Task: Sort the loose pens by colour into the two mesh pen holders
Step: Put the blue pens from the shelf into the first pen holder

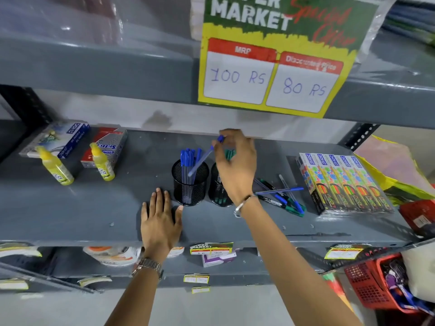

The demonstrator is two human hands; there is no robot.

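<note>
Grey shelf carries everything: left of centre the left hand lies flat, fingers spread, beside the left mesh holder of blue pens. At centre the right hand pinches a blue pen, tip entering that holder, hiding part of the green-pen holder. Judging by this, letting go comes next, then reaching right to the loose pens.
</note>
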